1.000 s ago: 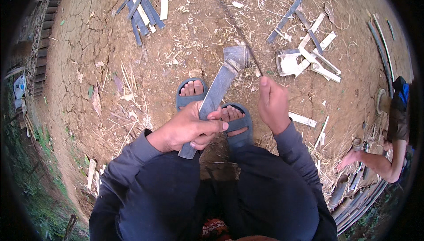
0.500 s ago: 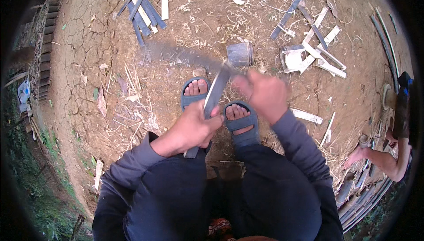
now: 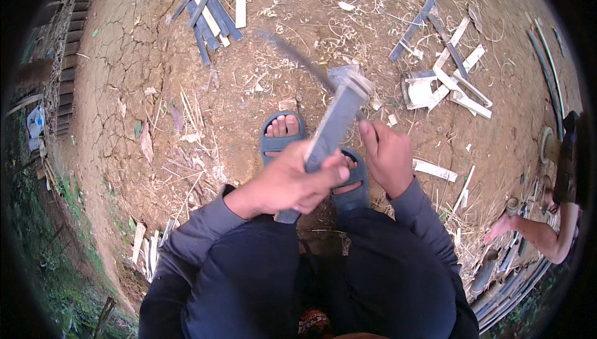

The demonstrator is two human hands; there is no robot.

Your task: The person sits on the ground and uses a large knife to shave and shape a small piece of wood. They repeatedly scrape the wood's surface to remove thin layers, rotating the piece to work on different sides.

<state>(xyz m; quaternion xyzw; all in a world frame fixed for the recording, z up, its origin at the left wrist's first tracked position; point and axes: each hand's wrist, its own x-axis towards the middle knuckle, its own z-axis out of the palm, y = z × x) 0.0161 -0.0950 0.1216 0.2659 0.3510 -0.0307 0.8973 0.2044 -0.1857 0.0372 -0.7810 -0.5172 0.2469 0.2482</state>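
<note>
Grey-green bamboo, a flat split piece [image 3: 333,129], slants up and away from the person's lap, its lower end near the knees and its pale upper end above the sandalled feet. The left hand [image 3: 287,183] has its grip wrapped tight around the lower half of this bamboo piece, fingers curled over the front and thumb along the side. The right hand [image 3: 388,159] sits just beside it on the right, fist closed around the handle of a long knife [image 3: 298,59]; the blade is blurred and runs up and to the left from the top of the bamboo, so the exact point where it meets the piece cannot be told. Both forearms wear grey sleeves, and dark trousers fill the lower part of the view.

Two blue sandals [image 3: 283,137] rest on cracked brown earth [image 3: 155,78] strewn with thin pale shavings. A bundle of dark and pale bamboo strips [image 3: 211,6] lies well apart at the upper left. More split strips [image 3: 457,78] lie scattered at the upper right. At the right edge another person's bare foot [image 3: 500,227] rests near stacked bamboo poles [image 3: 497,277].
</note>
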